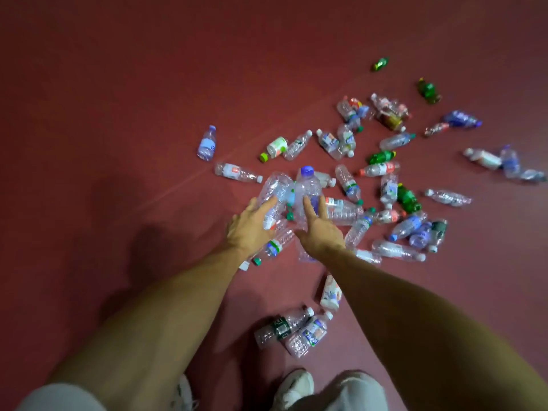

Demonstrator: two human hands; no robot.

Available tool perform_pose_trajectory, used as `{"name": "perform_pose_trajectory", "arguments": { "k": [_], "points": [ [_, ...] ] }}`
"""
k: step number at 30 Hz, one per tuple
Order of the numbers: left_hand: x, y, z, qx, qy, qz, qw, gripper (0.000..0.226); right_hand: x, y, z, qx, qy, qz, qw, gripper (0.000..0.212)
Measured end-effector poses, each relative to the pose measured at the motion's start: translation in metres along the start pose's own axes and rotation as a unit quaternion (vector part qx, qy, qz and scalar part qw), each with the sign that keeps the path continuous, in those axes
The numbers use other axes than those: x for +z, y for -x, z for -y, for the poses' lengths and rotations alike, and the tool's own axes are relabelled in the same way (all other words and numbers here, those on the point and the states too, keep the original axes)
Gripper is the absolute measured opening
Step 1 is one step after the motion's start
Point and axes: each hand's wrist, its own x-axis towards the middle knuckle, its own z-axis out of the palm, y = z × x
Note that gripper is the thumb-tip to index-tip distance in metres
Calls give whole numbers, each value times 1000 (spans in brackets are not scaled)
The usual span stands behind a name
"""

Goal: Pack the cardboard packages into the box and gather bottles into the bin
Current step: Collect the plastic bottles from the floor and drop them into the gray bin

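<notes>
The large clear bottle with a blue cap [308,185] stands out just above the middle of the frame. The right hand [321,231] lies against its lower half with straight, spread fingers, none seen curling round it. Just left of it, the left hand [252,225] rests outstretched fingers on a ribbed clear bottle [274,188]. The hands are a little apart, and both palms face away, so what lies beneath them is hidden. A bottle with a green band [277,243] pokes out from under the left wrist, its upper part covered. The other bottles [348,182] lie scattered on the dark red floor [118,99] towards the right and upper right. Most are clear and crumpled, with labels too blurred to read. A blue-labelled bottle [207,143] lies alone at the left of the scatter. A small green bottle [381,63] is farthest off, at the upper right. The right forearm half hides a white bottle [330,293]. Two more bottles [281,326] lie near the white shoes [295,387], which the bottom edge cuts off.
</notes>
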Motion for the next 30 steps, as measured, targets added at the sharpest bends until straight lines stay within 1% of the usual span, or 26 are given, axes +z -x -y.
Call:
{"name": "perform_pose_trajectory", "arguments": {
  "k": [6, 8, 12, 15, 18, 21, 23, 30],
  "points": [
    [-193, 69, -66, -32, 7, -65, 997, 80, -164, 77, 106, -64, 33, -13, 997, 80],
    [-247, 93, -83, -50, 5, -97, 994, 79, -210, 98, 139, -95, 44, -26, 994, 80],
    [-335, 145, -104, -102, -1, -162, 982, 76, -280, 132, 200, -158, 100, -54, 981, 82],
    [-389, 186, -92, -151, -1, -205, 967, 77, -309, 152, 253, -215, 120, -68, 967, 84],
    [-437, 235, -58, -208, -6, -258, 943, 79, -316, 172, 317, -280, 132, -70, 948, 84],
    [-473, 291, -14, -251, -17, -289, 923, 79, -302, 198, 390, -340, 147, -59, 927, 84],
    [-496, 329, 20, -281, -22, -298, 912, 81, -284, 219, 443, -378, 154, -44, 912, 83],
    [-562, 472, 160, -360, -13, -362, 860, 83, -203, 316, 643, -512, 178, -11, 840, 82]
  ]
}}
